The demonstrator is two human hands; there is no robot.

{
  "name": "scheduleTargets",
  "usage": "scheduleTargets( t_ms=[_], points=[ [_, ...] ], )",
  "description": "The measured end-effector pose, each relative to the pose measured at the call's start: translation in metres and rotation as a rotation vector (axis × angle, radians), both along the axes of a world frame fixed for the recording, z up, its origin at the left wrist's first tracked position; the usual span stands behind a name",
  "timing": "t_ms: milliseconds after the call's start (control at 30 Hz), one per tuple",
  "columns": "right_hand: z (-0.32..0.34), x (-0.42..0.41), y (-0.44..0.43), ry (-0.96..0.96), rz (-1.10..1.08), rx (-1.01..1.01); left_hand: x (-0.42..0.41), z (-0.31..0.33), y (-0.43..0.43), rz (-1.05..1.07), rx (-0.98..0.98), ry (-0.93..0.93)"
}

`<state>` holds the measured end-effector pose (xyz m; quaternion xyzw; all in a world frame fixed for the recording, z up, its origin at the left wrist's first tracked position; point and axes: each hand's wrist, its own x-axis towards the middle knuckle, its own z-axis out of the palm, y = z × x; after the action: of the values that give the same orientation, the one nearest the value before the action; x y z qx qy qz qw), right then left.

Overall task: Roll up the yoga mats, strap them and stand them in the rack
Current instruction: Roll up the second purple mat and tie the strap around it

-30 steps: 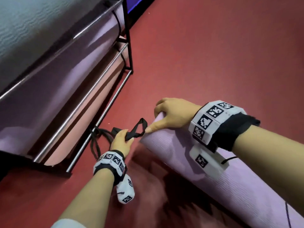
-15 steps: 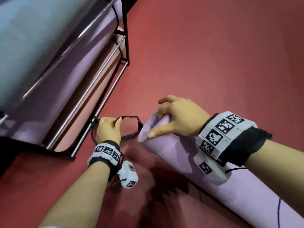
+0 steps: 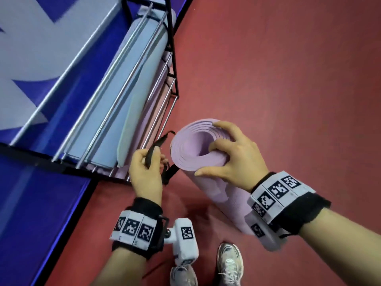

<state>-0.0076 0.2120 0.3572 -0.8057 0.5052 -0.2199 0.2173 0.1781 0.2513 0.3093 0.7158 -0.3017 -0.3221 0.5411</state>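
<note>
The right hand [image 3: 233, 159] is gripping the top end of the rolled lilac mat [image 3: 185, 149], fingers curling over the rim and into the spiral, thumb pressing along the outside; the mat is leaning upright over the red floor [image 3: 278, 79], just beside the rack's [image 3: 172, 48] near corner, its lower end hiding behind the right wrist; the left hand [image 3: 144, 174] is pinching the black strap [image 3: 156, 144], thumb and curled fingers closing on it, one loop poking up between hand and mat; in the rack a pale blue mat [image 3: 140, 65] is lying behind the rails.
</note>
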Motion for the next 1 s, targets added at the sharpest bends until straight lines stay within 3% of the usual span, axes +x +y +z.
scheduleTargets(
  t_ms=[100, 200, 300, 433, 533, 600, 700, 833, 1000],
  points=[
    [0.012, 0.006, 0.001, -0.092, -0.064, -0.050, -0.012, 0.041, -0.003, -0.048, -0.114, -0.034],
    [0.023, 0.010, -0.001, -0.156, -0.095, -0.102, -0.026, 0.070, -0.010, -0.360, -0.214, -0.170],
    [0.025, 0.010, 0.001, -0.208, -0.094, -0.039, -0.036, 0.070, -0.013, -0.570, -0.200, -0.521],
    [0.029, -0.006, 0.013, -0.249, -0.011, 0.157, -0.044, 0.063, 0.003, -0.552, -0.171, -0.817],
    [0.045, -0.014, 0.017, -0.341, -0.005, 0.325, -0.049, 0.059, 0.016, -0.524, -0.203, -0.916],
    [0.059, -0.014, 0.012, -0.427, -0.128, 0.359, -0.052, 0.060, 0.017, -0.519, -0.249, -0.926],
    [0.073, -0.008, -0.002, -0.297, -0.243, 0.304, -0.061, 0.067, 0.015, -0.594, -0.272, -0.964],
    [0.069, -0.008, -0.017, 0.062, -0.094, 0.124, -0.065, 0.069, 0.012, -0.645, -0.275, -0.993],
    [0.072, -0.020, -0.031, 0.104, -0.045, 0.200, -0.060, 0.066, 0.013, -0.680, -0.224, -1.017]
  ],
)
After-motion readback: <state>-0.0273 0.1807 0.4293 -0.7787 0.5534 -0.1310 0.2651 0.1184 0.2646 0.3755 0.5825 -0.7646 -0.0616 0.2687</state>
